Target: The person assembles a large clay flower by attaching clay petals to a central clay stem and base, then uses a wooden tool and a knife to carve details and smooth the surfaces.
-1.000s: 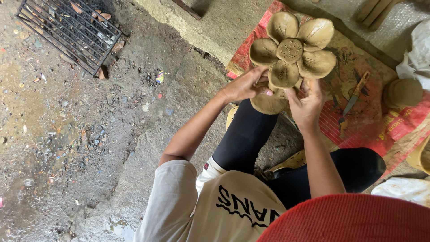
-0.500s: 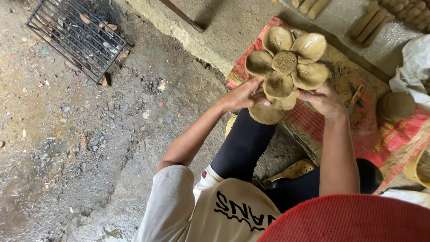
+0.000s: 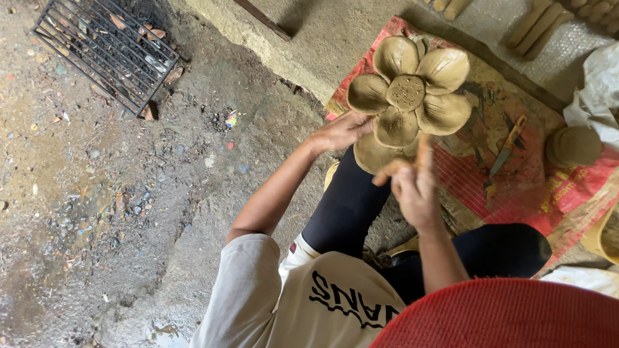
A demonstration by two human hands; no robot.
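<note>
A brown clay flower with several cupped petals and a dotted centre rests on a red woven mat in front of my knees. My left hand holds the flower's lower left edge, by the flat clay base under the petals. My right hand is blurred just below the flower, clear of it, with its fingers apart and one finger pointing up toward the lowest petal. I see nothing in it.
A small knife-like tool and a round clay lump lie on the mat to the right. A white plastic bag and clay pieces sit beyond. A metal grate lies on the dirt floor at upper left.
My right hand has come off the flower's right side and drawn back toward me. My left hand stays on the lower left edge. The view has shifted slightly.
</note>
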